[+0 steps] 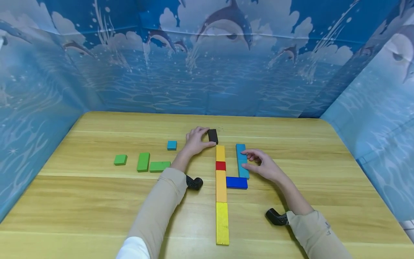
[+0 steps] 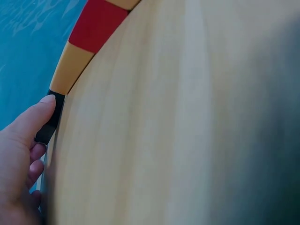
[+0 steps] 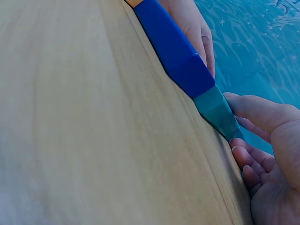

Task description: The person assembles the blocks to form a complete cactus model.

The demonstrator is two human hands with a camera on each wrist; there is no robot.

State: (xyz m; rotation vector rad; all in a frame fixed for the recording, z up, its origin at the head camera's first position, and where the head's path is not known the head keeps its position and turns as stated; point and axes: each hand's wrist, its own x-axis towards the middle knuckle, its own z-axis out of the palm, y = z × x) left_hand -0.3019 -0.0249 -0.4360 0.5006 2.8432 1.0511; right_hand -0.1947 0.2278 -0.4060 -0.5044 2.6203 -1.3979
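At the back of the table my left hand (image 1: 195, 142) pinches a black block (image 1: 212, 136) between thumb and fingers, at the far end of a straight row. That row holds a yellow-orange block (image 1: 220, 153), a red block (image 1: 220, 166), an orange block (image 1: 221, 186) and a long yellow block (image 1: 222, 223). My right hand (image 1: 263, 165) has its thumb and curled fingers on two light blue blocks (image 1: 240, 151) laid end to end. In the right wrist view, the thumb touches the light blue block (image 3: 216, 110) beside the dark blue block (image 3: 176, 51).
Left of the row lie a small blue block (image 1: 172, 145) and three green blocks, among them a flat one (image 1: 160, 166) near the left forearm. Black wrist-worn devices (image 1: 194, 183) hang beneath both wrists. A dolphin-print curtain (image 1: 207, 79) stands behind the wooden table (image 1: 97, 208).
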